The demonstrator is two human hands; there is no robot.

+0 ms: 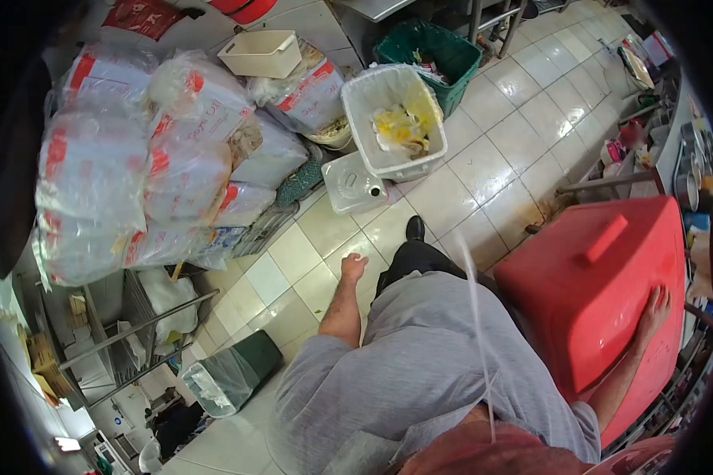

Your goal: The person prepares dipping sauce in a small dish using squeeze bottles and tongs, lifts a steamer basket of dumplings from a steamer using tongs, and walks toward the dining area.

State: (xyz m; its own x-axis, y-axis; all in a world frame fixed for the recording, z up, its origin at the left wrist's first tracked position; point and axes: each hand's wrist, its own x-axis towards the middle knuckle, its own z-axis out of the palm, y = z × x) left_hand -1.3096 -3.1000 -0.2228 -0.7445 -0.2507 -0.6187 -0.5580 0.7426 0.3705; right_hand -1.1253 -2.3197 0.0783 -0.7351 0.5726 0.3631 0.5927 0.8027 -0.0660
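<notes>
My left hand (354, 267) hangs free above the tiled floor, with its fingers loosely bent and a little apart. Nothing shows in it. On the other side, my right hand (655, 310) rests with fingers stretched out on a large red plastic container (562, 269) with a raised ridge. Ahead of my feet stands a white bin (355, 119) with a clear liner and yellow and white scraps inside. A clear plastic container or lid (348, 184) with a dark round spot lies against that bin.
Plastic-wrapped bundles with red print (95, 170) are stacked at the left, a cream tub (261, 55) beyond them. A green bin (459, 54) stands behind the white one, and a lined dark green bin (253, 360) lower left. Metal shelving (139, 332) and a cluttered counter (673, 150) flank the floor.
</notes>
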